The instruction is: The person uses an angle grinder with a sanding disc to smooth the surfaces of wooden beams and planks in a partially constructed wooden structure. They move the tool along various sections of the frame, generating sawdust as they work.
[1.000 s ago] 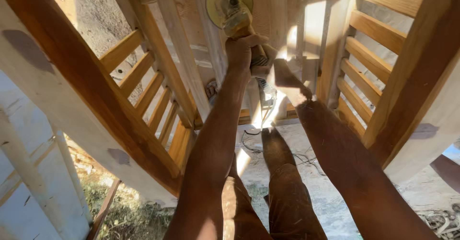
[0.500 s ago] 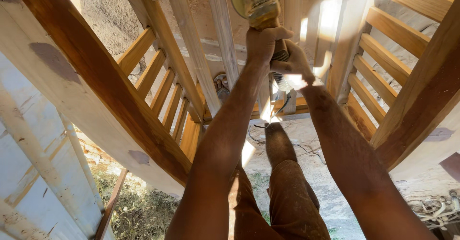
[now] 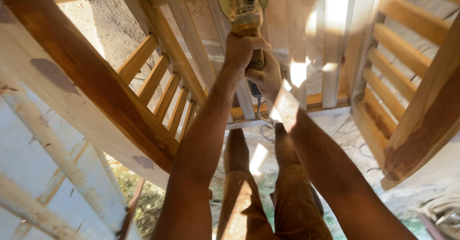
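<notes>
At the far left a broad, orange-brown varnished timber beam (image 3: 96, 81) slopes down across my view, with whitish painted planks (image 3: 43, 173) below it. Just right of the beam runs a row of short pale wooden slats (image 3: 163, 96), set between two rails of the wooden frame. My left hand (image 3: 242, 50) comes next: its fingers are closed tight around the body of the yellow, dust-coated angle grinder (image 3: 244, 10), so nothing of the palm shows. The grinder's round disc guard sits at the top edge of the frame, against an upright pale wooden slat (image 3: 220, 29). My right hand (image 3: 268, 77) is just below and right of the left, wrapped shut around the rear of the same tool, where the black cable (image 3: 258, 110) drops away. Under my arms my legs in brown dusty trousers (image 3: 287, 192) stand on pale ground. Further right, more upright slats (image 3: 330, 53) catch patches of sun, and at the right edge a second slatted panel (image 3: 402, 48) leans beside another varnished beam (image 3: 426, 125). I judge the sanding partly done: the slats near the disc look bare and pale, while the big beams carry darker finish and patches, so plenty seems left
</notes>
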